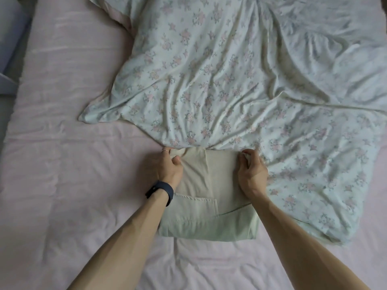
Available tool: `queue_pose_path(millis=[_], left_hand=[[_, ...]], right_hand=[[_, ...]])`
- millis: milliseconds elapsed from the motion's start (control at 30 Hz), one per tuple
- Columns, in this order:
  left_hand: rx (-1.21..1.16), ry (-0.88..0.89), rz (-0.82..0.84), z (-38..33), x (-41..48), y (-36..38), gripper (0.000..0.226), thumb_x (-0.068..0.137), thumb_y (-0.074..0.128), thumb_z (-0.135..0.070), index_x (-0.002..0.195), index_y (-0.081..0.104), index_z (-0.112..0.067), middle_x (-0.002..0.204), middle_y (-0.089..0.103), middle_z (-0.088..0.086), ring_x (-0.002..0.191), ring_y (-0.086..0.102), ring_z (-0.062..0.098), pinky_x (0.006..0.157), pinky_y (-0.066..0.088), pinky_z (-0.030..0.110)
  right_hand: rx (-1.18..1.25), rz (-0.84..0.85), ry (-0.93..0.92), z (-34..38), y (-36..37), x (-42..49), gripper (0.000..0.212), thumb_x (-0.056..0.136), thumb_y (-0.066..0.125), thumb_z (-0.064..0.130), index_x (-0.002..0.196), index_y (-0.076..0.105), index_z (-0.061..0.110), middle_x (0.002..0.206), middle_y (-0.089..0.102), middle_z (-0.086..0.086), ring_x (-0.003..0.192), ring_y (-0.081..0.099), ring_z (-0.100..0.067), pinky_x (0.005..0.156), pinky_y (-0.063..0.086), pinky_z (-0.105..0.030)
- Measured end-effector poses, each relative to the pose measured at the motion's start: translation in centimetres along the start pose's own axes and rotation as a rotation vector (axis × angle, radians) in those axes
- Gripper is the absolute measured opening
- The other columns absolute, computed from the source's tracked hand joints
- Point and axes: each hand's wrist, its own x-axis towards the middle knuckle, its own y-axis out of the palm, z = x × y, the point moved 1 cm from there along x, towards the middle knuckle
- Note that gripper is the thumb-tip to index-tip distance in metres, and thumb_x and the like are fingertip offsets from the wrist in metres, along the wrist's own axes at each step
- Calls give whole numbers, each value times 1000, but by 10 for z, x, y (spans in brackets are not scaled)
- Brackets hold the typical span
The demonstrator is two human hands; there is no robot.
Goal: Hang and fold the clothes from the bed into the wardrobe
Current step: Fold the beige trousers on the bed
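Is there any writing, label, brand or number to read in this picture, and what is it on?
None can be read. The beige garment shows a pocket seam but no label, the dark wristband shows no markings, and the floral duvet bears only a flower print.

Beige trousers (207, 197) of smooth, matt woven cloth with stitched seams, pink bed sheet (73, 143) of soft matt cloth, finely creased, floral duvet (230, 80) of thin, dull, rumpled cloth, dark wristband (165, 192) matt and rubbery-looking, thin ring (164, 151) with a faint metal glint.
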Motion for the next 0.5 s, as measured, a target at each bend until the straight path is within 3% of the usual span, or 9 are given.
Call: queue_pose_path(millis=[100,167,267,333,433,500], left_hand=[[67,71,-15,5,0,12,42,101,44,-13,143,41,-12,130,57,18,113,56,37,79,36,32],[125,168,-54,3,-6,13,46,101,44,-10,146,40,-5,135,53,22,122,50,38,92,35,35],[353,470,-230,0,-28,5,52,97,53,-13,147,43,-7,144,47,21,131,45,39,106,33,49],[468,687,-246,7,-51,0,55,95,51,-24,149,43,-17,157,35,12,144,34,34,114,25,54],[514,834,-157,29,-91,1,59,96,43,-36,153,36,-26,164,22,2,152,18,25,122,9,52],[629,843,-96,47,-113,10,64,95,44,-40,156,31,-26,166,16,2,154,13,26,122,8,55]], right_hand=[[-58,-19,-48,-4,3,-1,17,104,51,31,115,60,21,101,62,-6,86,57,-26,69,41,-31],[-108,-10,-44,0,2,-3,22,104,50,35,121,59,23,113,60,-9,94,59,-29,70,42,-32],[-198,-33,28,11,-6,-16,36,101,52,42,136,52,32,136,49,-9,120,49,-32,91,44,-42],[-290,-68,2,20,-17,-37,45,100,52,45,144,44,36,152,38,-5,135,36,-31,105,36,-51],[-420,-106,-245,26,-28,-88,51,99,49,44,148,45,31,161,31,-4,149,25,-27,114,27,-50],[-495,10,-418,23,-25,-125,55,98,44,47,150,44,30,164,28,-4,152,22,-25,117,23,-51]])
